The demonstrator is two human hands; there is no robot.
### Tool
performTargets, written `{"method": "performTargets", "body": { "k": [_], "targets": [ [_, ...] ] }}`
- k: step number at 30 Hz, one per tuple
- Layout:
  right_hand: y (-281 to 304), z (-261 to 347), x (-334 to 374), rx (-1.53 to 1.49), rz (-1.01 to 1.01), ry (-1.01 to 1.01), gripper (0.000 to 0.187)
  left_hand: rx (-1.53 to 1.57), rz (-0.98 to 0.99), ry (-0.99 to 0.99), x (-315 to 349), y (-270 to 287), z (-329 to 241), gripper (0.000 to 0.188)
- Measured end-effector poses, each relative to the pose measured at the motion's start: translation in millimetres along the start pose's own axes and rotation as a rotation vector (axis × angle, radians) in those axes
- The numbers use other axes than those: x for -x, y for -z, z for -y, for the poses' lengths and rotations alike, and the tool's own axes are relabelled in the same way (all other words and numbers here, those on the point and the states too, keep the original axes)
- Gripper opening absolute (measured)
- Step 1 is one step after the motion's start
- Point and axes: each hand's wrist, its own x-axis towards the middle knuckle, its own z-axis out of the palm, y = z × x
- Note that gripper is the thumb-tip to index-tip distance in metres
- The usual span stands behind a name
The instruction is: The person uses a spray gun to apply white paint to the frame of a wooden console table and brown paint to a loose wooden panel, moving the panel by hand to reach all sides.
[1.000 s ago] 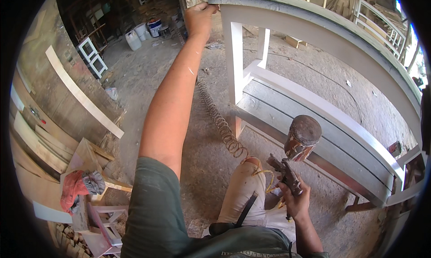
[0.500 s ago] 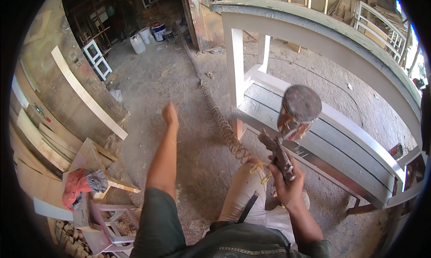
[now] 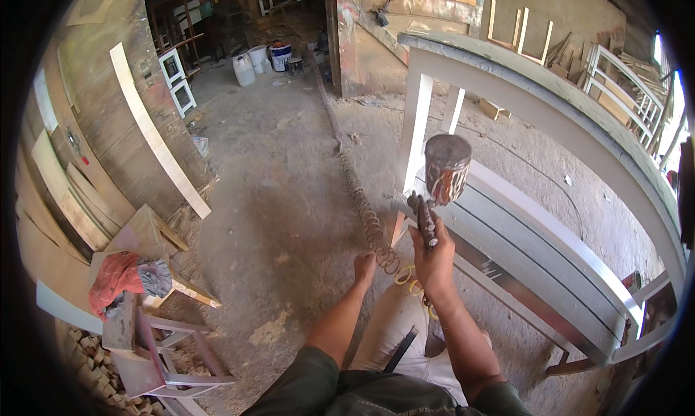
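Note:
My right hand (image 3: 434, 260) is wrapped round the grip of a paint spray gun (image 3: 427, 224). A round, paint-streaked cup (image 3: 447, 181) sits on top of the gun, upright, in front of the white and grey wooden furniture frame. Lower and to the left, my left hand (image 3: 366, 268) is closed beside the coiled air hose (image 3: 371, 224). Whether its fingers grip the hose is hidden. The hose's yellow end coils (image 3: 407, 277) hang just below my right hand.
The slatted, bench-like piece (image 3: 521, 246) with its long curved-looking top (image 3: 550, 90) fills the right side. At lower left stand a small wooden chair frame (image 3: 156, 376) and a red cloth (image 3: 116, 282). Boards (image 3: 156, 137) lean on the left wall; buckets (image 3: 281, 57) stand far back.
My left hand has moved down and right, close to the hose. My right hand has raised the spray gun and turned it more upright. The view has shifted left.

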Motion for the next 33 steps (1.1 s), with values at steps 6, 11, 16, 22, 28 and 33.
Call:
{"method": "performTargets", "body": {
  "k": [6, 11, 16, 22, 28, 33],
  "targets": [
    [-30, -45, 25, 0.063, 0.047, -0.099, 0.044, -0.129, -0.071, -0.058, 11, -3, 1, 0.041],
    [-32, -59, 24, 0.091, 0.022, -0.099, 0.044, -0.292, 0.01, 0.191, 15, -6, -16, 0.041],
    [-19, -20, 2, 0.052, -0.004, -0.013, 0.044, -0.234, -0.144, -0.221, 7, -19, 13, 0.028],
    [12, 30, -21, 0.054, -0.008, -0.068, 0.045, 0.002, 0.171, -0.221, 2, -25, 4, 0.026],
    [36, 65, -51, 0.036, -0.057, 0.058, 0.045, 0.069, 0.258, -0.087, 11, -28, -28, 0.028],
    [50, 97, -75, -0.005, -0.12, 0.135, 0.045, 0.292, 0.305, 0.001, 16, -23, -33, 0.032]
  ]
}}
